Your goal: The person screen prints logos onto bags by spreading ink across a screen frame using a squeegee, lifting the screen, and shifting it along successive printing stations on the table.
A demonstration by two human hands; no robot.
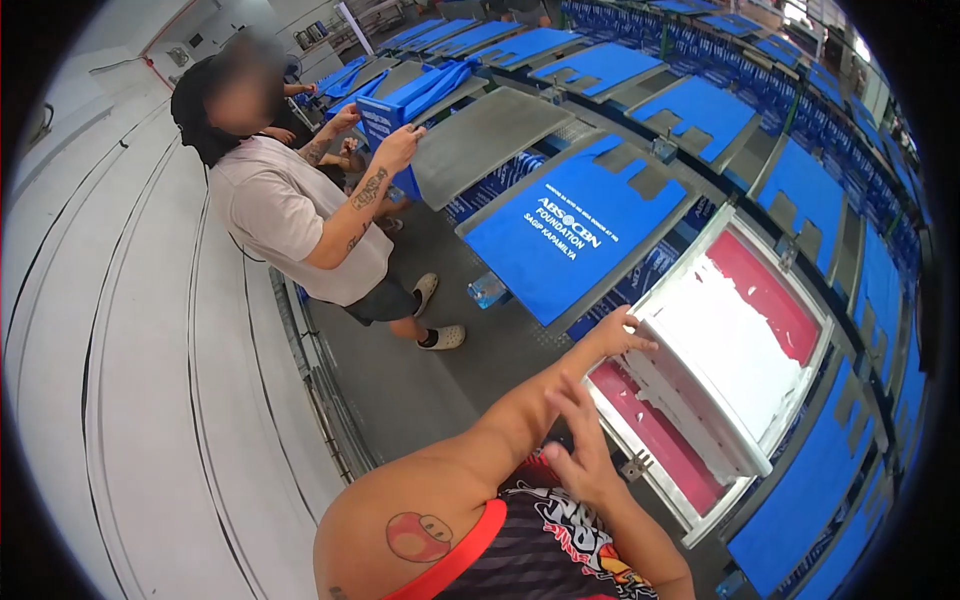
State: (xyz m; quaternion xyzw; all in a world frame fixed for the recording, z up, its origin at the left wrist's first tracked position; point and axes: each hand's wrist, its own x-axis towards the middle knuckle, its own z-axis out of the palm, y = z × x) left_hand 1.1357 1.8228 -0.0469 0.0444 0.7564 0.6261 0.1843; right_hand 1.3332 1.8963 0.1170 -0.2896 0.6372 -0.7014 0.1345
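Observation:
A screen printing frame (pixel 815 350) with a red mesh and white ink spread over it lies at the right. Across it rests a long squeegee (pixel 705 400), pale and smeared with ink. My left hand (pixel 622 338) reaches out and is closed on the squeegee's near-left end. My right hand (pixel 582 450) is held in the air beside my left forearm, fingers apart and holding nothing. Beyond the frame, a blue fabric bag panel (pixel 575 230) with white printed lettering lies flat on a board.
Another person (pixel 300 200) stands at the left, holding a blue printed bag (pixel 385 125) with both hands. Beside them is a bare grey board (pixel 495 140). More blue panels (pixel 695 110) lie in rows on boards around. A pale wall or panel (pixel 130 330) runs along the left.

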